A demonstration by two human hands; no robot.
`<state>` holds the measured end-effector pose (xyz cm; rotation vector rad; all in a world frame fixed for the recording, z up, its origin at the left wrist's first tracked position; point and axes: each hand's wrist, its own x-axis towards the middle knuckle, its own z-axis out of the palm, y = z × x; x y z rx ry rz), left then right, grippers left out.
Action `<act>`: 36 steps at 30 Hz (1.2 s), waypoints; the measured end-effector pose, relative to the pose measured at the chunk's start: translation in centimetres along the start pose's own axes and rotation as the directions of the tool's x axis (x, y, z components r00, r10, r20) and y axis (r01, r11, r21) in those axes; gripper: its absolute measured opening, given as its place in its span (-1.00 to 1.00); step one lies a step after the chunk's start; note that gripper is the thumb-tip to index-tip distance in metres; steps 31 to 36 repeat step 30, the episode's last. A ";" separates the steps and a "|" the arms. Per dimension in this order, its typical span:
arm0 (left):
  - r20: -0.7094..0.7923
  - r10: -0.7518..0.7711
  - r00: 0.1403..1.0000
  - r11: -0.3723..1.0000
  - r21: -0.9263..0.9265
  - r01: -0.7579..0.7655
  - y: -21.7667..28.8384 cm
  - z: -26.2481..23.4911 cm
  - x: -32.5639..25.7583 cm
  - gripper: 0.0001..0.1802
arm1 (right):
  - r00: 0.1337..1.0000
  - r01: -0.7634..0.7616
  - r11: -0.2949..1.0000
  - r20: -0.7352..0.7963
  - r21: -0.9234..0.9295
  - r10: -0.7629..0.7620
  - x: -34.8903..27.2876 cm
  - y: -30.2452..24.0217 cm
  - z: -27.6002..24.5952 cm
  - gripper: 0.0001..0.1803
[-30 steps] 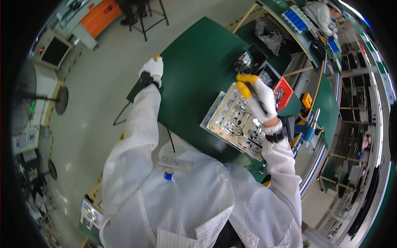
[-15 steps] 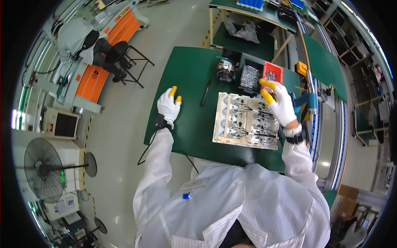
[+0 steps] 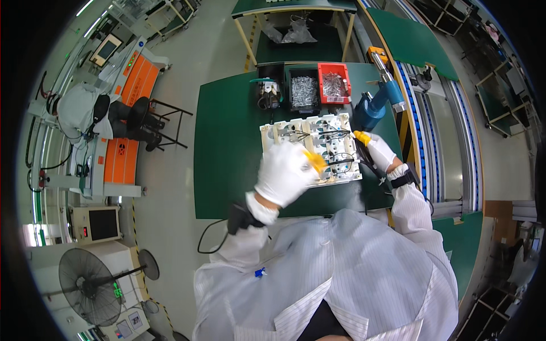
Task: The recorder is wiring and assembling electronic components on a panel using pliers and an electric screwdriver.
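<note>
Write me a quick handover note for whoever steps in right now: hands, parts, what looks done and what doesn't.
Left hand: gloved, raised over the near left part of the white panel assembly, blurred; whether it holds anything cannot be told.
Right hand: gloved, at the assembly's right edge, beside the blue power screwdriver.
Parts: the assembly lies flat on the green mat; a black bin and a red bin of small metal parts sit behind it.
Done: wires already run across the assembly.
Left: which fasteners are in cannot be read.
</note>
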<state>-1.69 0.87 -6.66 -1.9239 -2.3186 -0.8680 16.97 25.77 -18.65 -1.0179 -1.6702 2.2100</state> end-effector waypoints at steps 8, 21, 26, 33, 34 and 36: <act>-0.001 0.002 1.000 1.000 0.011 -0.002 3.0 5.8 -3.6 -0.83 | 0.898 0.426 0.856 0.019 -0.294 -0.440 -1.9 -2.0 1.5 -0.72; -0.498 -0.210 0.841 0.927 -0.374 0.011 5.9 -7.7 -4.8 -0.89 | 0.927 -0.210 0.413 -0.315 -0.886 -0.205 -3.9 -7.1 6.9 -0.57; -0.752 -0.495 0.436 0.861 -0.354 0.366 -6.3 -10.5 -6.1 -0.82 | 0.888 -0.371 0.388 -0.444 -0.844 -0.117 -2.7 -6.9 7.0 -0.57; -0.611 -0.650 0.452 0.575 -0.007 0.818 -21.3 -2.9 -12.4 -0.57 | 0.949 -0.232 0.426 -0.299 -0.874 -0.097 -1.5 -5.3 6.8 -0.48; -0.611 -0.650 0.452 0.575 -0.007 0.818 -21.3 -2.9 -12.4 -0.57 | 0.949 -0.232 0.426 -0.299 -0.874 -0.097 -1.5 -5.3 6.8 -0.48; -0.611 -0.650 0.452 0.575 -0.007 0.818 -21.3 -2.9 -12.4 -0.57 | 0.949 -0.232 0.426 -0.299 -0.874 -0.097 -1.5 -5.3 6.8 -0.48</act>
